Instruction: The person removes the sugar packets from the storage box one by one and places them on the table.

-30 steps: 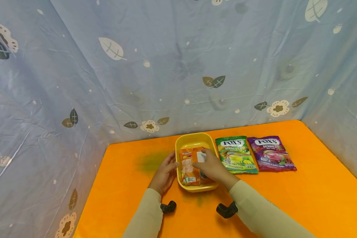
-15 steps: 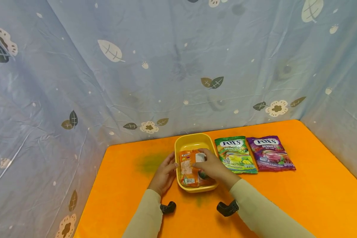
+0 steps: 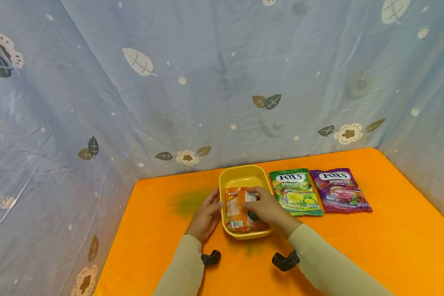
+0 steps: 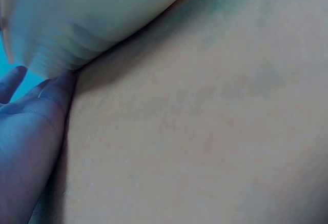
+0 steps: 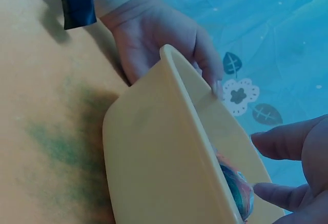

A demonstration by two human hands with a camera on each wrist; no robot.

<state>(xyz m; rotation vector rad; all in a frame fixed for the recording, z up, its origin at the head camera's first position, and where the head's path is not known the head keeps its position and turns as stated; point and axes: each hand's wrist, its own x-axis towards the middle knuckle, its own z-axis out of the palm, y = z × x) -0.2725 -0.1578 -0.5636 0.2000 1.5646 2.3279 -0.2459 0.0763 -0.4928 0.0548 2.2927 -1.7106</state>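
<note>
An orange candy packet (image 3: 237, 211), its barcode side up, lies inside a yellow plastic tub (image 3: 240, 235). My left hand (image 3: 206, 216) holds the tub's left side, thumb at the rim and fingers along the outer wall. In the right wrist view this left hand (image 5: 159, 39) shows behind the tub (image 5: 148, 131). Over the packet is my right hand (image 3: 266, 209), thumb and forefinger spread apart. One right fingertip (image 5: 264, 189) touches or nearly touches the packet (image 5: 238, 190). The left wrist view shows the tub's outer wall (image 4: 92, 8) beside the left hand (image 4: 31, 131).
Right of the tub lie a green Fox's Spring Tea candy bag (image 3: 296, 192) and a purple Fox's Berries bag (image 3: 341, 191). An orange cloth (image 3: 163, 222) covers the table. A blue leaf-patterned curtain (image 3: 207, 102) stands along the back and sides.
Inside the tub, the orange packet has dropped slightly toward the near end. The right fingers have eased a little apart on it. The left hand stays at the tub.
</note>
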